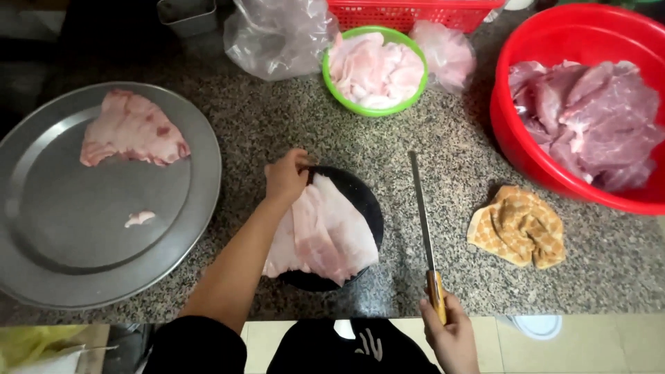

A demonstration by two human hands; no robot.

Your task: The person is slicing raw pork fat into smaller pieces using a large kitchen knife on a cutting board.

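Observation:
A pale pink slab of raw meat (pixel 325 232) lies on a round black board (pixel 360 201) in the middle of the granite counter. My left hand (pixel 287 174) pinches the slab's far corner at the board's upper left edge. My right hand (pixel 450 336) grips the wooden handle of a long knife (pixel 420 208). Its blade points away from me, just right of the board and clear of the meat.
A large metal tray (pixel 41 228) at left carries a piece of pink meat (pixel 131 130) and a small scrap. A green bowl (pixel 374 109) of pale meat, plastic bags, a red basin (pixel 526 149) of dark meat and a checked cloth (pixel 518 226) surround the board.

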